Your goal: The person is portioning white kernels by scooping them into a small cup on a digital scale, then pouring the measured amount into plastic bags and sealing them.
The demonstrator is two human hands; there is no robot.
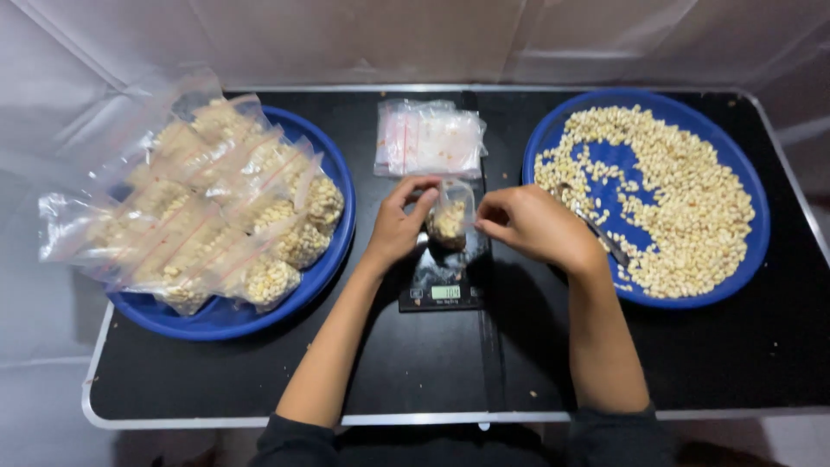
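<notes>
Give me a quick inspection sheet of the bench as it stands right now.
Surface: black table with a metal rim.
Job's things: small clear bag partly filled with kernels, on a black scale.
Clutter: left blue tray piled with filled bags; right blue tray of loose kernels; a utensil's handle there; stack of empty bags.
Grippers: left hand and right hand pinch the bag's top.
Cables: nothing seen.
Surroundings: white sheeting behind.

Both forearms reach forward from dark sleeves, converging toward centre. Left hand (396, 227) raised on bent wrist, thumb and forefinger pinched together at top. Right hand (534, 227) knuckles up, fingers curled inward, fingertips apparently pinched too, though hidden from view. Hands near, not touching.
</notes>
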